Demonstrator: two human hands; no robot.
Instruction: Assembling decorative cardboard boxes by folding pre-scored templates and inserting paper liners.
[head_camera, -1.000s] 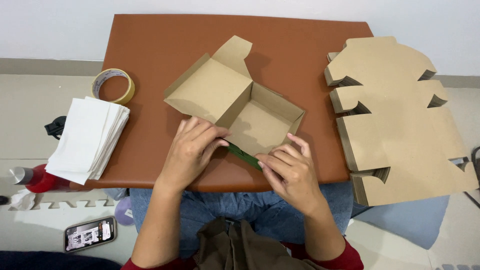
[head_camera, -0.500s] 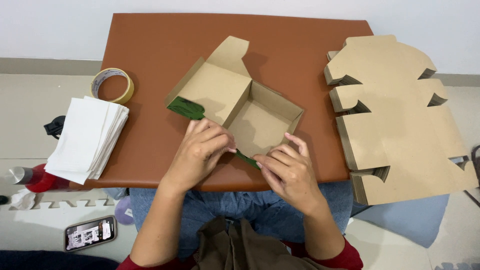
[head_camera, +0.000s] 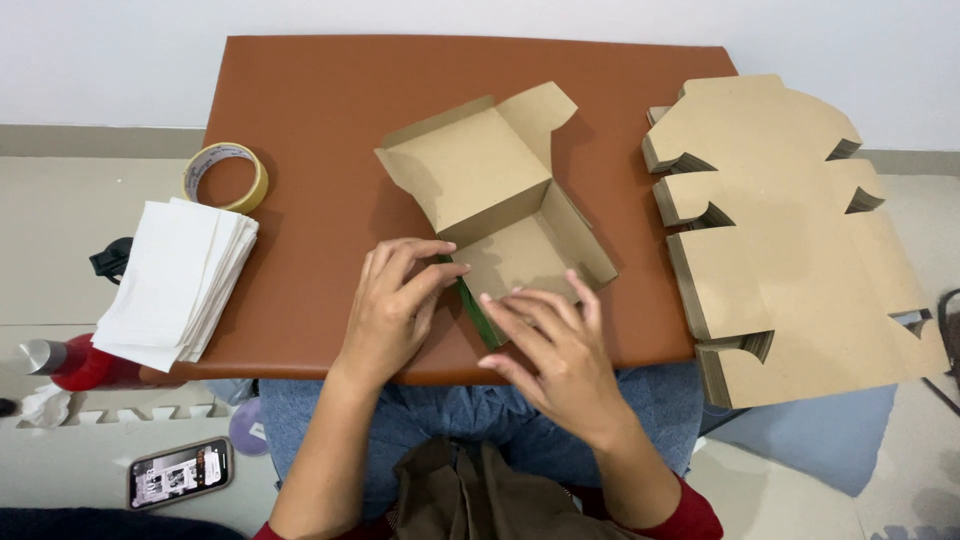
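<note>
A person sits at a brown surface (head_camera: 300, 250) and looks down at both hands working on a half-folded cardboard box (head_camera: 500, 200); every place below is given relative to that box.

Far to its left, on the floor, lie a red bottle (head_camera: 75, 365) and, nearer the person, a phone (head_camera: 180, 472). Closer, overhanging the surface edge, sits a stack of white paper sheets (head_camera: 175, 280), with a roll of tape (head_camera: 226, 176) just behind it.

The left hand (head_camera: 395, 300) rests at the box's near left corner, fingers bent and tips pressing the near wall, not wrapped around anything. The box itself sits mid-surface, its lid panel raised and leaning back, its tray open towards the camera; the folded near wall shows a green inner face (head_camera: 478, 312). The right hand (head_camera: 550, 345) lies flat and spread on the near edge of the tray, fingers extended, pressing rather than gripping.

To the right of the box, partly off the surface, a tall stack of flat die-cut cardboard blanks (head_camera: 790, 240) waits.

The step in hand appears to be folding the near wall inward and locking it. Next likely calls for pushing that flap fully down until its tabs seat in the tray floor.
</note>
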